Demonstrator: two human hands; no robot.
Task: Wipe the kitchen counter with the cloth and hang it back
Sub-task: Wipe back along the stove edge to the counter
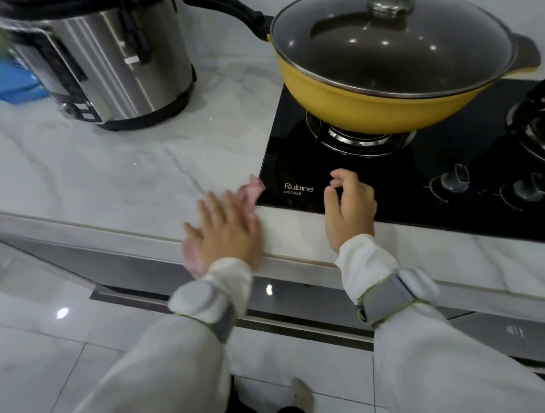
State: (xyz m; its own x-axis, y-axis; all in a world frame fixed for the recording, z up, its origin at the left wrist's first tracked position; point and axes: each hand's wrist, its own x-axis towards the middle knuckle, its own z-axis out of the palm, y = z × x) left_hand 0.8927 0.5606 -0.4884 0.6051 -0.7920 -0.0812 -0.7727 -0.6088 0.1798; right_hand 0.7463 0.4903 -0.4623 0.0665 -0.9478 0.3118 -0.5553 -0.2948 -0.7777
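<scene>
A pink cloth (pixel 249 190) lies on the white marble counter (pixel 105 175) near its front edge, just left of the hob. My left hand (pixel 227 232) presses flat on the cloth, fingers spread; pink shows beyond the fingertips and below the wrist. My right hand (pixel 350 205) rests on the front edge of the black glass hob (pixel 303 163), fingers loosely curled, holding nothing. Both wrists carry white bands over white sleeves.
A steel pressure cooker (pixel 107 62) stands at the back left with blue and green items (pixel 9 81) beside it. A yellow lidded wok (pixel 391 63) sits on the left burner. Two hob knobs (pixel 457 180) are at right. Tiled floor lies below.
</scene>
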